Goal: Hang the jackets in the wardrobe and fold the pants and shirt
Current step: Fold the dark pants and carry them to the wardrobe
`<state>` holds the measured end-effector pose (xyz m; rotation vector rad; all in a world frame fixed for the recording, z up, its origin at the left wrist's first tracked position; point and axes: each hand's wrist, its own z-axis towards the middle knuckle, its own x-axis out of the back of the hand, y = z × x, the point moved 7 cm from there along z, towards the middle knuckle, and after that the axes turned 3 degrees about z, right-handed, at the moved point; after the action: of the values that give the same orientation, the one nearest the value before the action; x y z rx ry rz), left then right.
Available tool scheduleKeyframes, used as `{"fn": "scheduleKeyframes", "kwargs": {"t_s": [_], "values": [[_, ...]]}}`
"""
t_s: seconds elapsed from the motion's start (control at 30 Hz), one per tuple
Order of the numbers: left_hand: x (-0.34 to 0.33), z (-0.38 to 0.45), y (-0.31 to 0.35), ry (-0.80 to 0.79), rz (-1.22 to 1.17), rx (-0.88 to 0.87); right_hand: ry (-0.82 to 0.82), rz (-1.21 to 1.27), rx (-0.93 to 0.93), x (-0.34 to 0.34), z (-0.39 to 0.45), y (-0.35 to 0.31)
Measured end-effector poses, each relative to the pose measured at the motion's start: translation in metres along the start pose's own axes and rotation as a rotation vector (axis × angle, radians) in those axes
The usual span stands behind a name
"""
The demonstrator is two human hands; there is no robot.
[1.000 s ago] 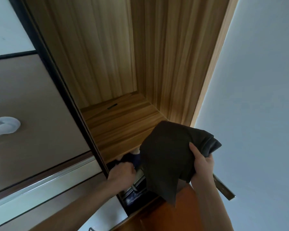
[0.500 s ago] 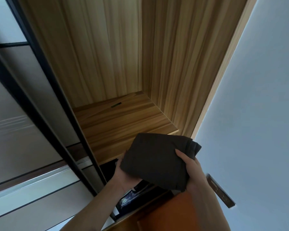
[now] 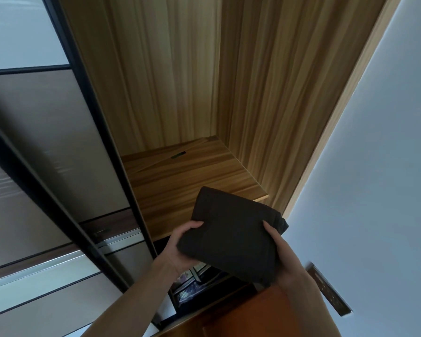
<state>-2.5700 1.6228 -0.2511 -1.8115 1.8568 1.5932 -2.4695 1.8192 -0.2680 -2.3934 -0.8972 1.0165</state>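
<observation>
Head view, tilted steeply upward, shows two bare forearms rising from the bottom edge toward a folded dark garment [image 3: 231, 239] held between both hands. It could be the pants or the shirt; the fold hides which. The left hand [image 3: 180, 249] cups its near left corner from beneath, thumb curled over the top edge, while the right hand [image 3: 281, 254] clamps the right side, thumb laid across the cloth and fingers hidden underneath. Gripping it at two opposite sides likely keeps the stacked layers from sliding apart or drooping open as it is lifted. The fabric looks matte, soft and fairly thick, charcoal to black, with a rounded folded edge at the right and a squarish outline overall.

Just past the far edge of the garment lies the wooden shelf [image 3: 180, 176] of the wardrobe [image 3: 265, 81], which the bundle partly overlaps in view; whether it touches the board cannot be told. The shelf is flat, smooth, warm brown with streaked grain, and has a small dark slot near its back. I judge the garment is about to be set down there. Below the shelf, a dark compartment holds some patterned items. To the left runs a black-framed sliding door [image 3: 46, 154] with glossy greyish panels. A pale wall [image 3: 374, 166] flanks the right side.
</observation>
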Motion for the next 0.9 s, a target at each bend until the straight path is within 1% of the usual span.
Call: {"fn": "scheduleKeyframes", "kwargs": {"t_s": [0.1,0.2,0.43,0.53,0.6,0.73,0.9], "values": [[0.001,0.0,0.006,-0.001,-0.001,0.008,-0.038,0.047,-0.013,-0.007,0.006,0.004],[0.003,0.001,0.017,0.009,0.019,0.018,-0.062,0.05,0.043,-0.012,0.008,0.003],[0.015,-0.003,0.057,0.123,0.189,-0.009,-0.055,-0.003,0.226,-0.039,0.015,-0.013],[0.029,-0.009,0.073,0.204,0.245,-0.039,-0.074,-0.025,0.284,-0.057,0.017,-0.021],[0.037,-0.015,0.081,0.241,0.258,-0.073,-0.082,-0.037,0.303,-0.069,0.019,-0.023],[0.049,-0.02,0.094,0.288,0.279,-0.212,-0.092,-0.067,0.317,-0.089,0.021,-0.022],[0.06,-0.024,0.098,0.411,0.35,-0.341,-0.096,-0.065,0.305,-0.096,0.026,-0.016]]}}
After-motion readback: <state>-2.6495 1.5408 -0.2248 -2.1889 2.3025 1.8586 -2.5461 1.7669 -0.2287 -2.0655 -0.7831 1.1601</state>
